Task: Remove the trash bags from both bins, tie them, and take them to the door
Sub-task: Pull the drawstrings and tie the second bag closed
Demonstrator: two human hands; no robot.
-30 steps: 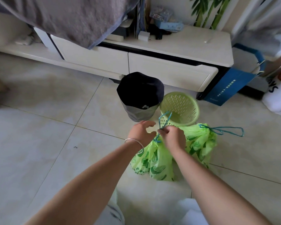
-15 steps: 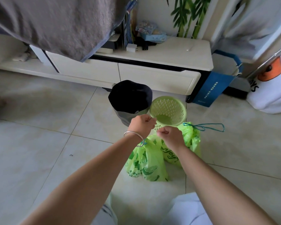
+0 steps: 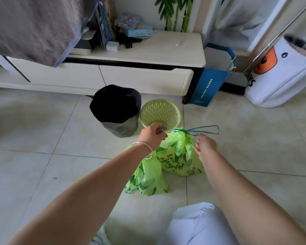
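Two green trash bags sit on the tiled floor (image 3: 42, 138) in front of the person, touching each other. The farther bag (image 3: 181, 156) on the right stands with its neck gathered shut by a blue drawstring (image 3: 200, 130), whose long loop lies out to the right on the tile. The nearer bag (image 3: 146, 181) on the left slumps lower, and the left forearm hides its top.

The left hand (image 3: 153, 136) is closed in a loose fist above the nearer bag, and a short bit of blue-green cord (image 3: 162, 129) pokes out between its fingers. A silver bracelet (image 3: 143, 150) circles that wrist. The right hand (image 3: 204, 144) hovers at the right edge of the farther bag's neck with its fingers curled down; whether it grips the plastic or only touches it cannot be told.

Just beyond the bags stand two bins side by side. The left one (image 3: 119, 128) is grey and lined with a black bag (image 3: 115, 103). The right one is a light green perforated basket (image 3: 160, 112), which looks bare inside. Behind them runs a low cream cabinet (image 3: 145, 78). A blue paper bag (image 3: 210, 80) leans at the cabinet's right end, with a white tote (image 3: 281, 75) farther right. A grey cloth (image 3: 34, 25) hangs over the far left.
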